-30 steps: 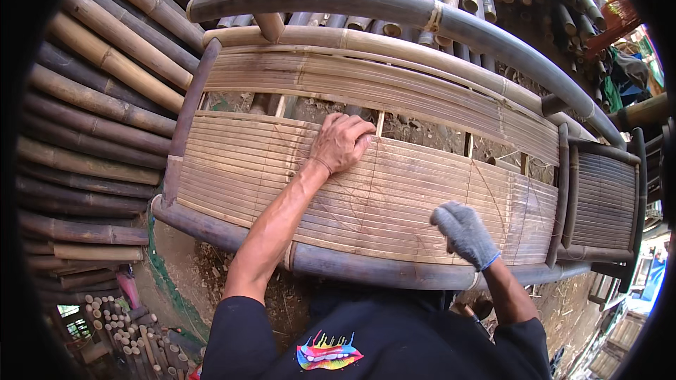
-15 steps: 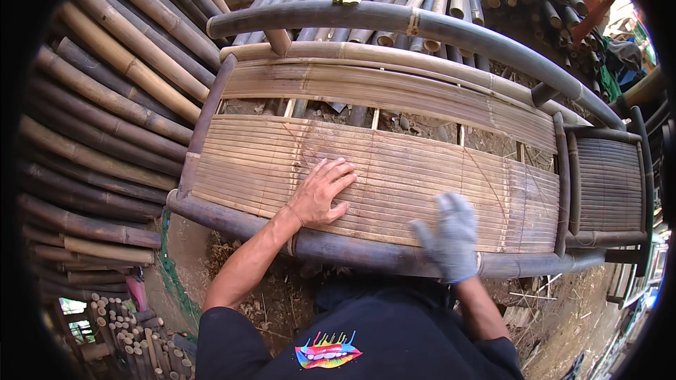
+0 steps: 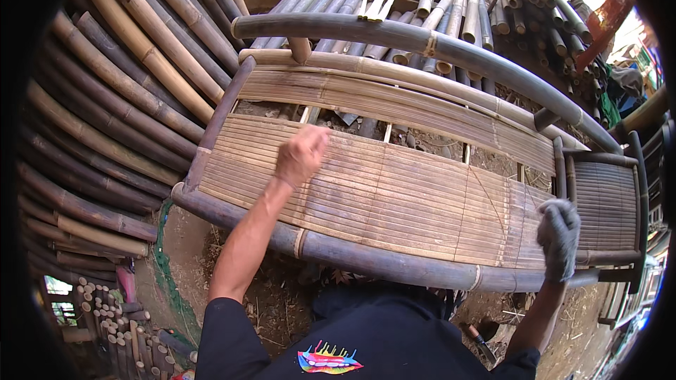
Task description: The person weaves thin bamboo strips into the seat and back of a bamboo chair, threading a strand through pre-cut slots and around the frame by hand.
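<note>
A long bamboo bench lies before me, its seat a slatted bamboo panel crossed by thin dark cords. My bare left hand is over the panel's far left part, close to its far edge. Its fingers are curled in and slightly blurred; whether anything is in them I cannot make out. My right hand, in a grey glove, is closed in a fist at the panel's right end. What it may hold is hidden. A thick dark bamboo rail runs along the bench's near side.
Behind the seat runs a curved bamboo backrest pole. Long bamboo poles are stacked at the left, with more piled beyond the bench. A smaller slatted piece stands at the right. A handled tool lies on the ground near me.
My left hand has left its flat, spread pose on the slats, moving farther away and curling. The gloved right hand has moved right and closed from an open pose. The view has shifted slightly.
</note>
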Demonstrator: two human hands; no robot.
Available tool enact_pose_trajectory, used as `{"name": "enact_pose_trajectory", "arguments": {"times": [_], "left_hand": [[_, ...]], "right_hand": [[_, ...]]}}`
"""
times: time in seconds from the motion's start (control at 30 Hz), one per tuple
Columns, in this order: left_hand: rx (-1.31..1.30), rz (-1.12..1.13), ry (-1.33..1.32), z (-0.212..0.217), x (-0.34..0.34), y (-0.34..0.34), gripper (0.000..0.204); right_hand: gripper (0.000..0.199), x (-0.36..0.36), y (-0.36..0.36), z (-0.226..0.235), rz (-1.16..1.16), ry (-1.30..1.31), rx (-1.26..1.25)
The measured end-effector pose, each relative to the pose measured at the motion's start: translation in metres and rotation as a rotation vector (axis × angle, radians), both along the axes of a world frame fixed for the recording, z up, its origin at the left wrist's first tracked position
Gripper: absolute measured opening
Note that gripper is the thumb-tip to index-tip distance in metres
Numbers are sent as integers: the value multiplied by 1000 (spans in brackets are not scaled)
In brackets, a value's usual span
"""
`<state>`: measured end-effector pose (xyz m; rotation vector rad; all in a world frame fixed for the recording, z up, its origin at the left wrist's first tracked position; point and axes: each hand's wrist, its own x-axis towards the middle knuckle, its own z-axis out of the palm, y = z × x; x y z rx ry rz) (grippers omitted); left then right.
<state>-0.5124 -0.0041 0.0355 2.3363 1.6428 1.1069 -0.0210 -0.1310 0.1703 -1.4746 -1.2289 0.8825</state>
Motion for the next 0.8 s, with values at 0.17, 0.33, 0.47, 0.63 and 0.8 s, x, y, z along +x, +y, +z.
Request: {"name": "enact_pose_trajectory", "arguments": {"times": [0.17, 0.33, 0.47, 0.63, 0.8], "left_hand": [[-108, -129, 71, 41, -9, 24, 18], [126, -486, 295, 45, 83, -48, 17], [133, -320, 106, 58, 67, -27, 17], [216, 213, 79, 35, -52, 63, 16], [-423, 199, 5, -32, -115, 112, 24]], "right_hand": [[45, 46, 67, -48, -256, -1545, 0], [100, -185, 100, -44, 787, -254, 106], [68, -221, 100, -31, 769, 8, -484], [17, -141, 126, -7, 164, 141, -105], [19, -149, 200, -90, 56, -603, -7]]}}
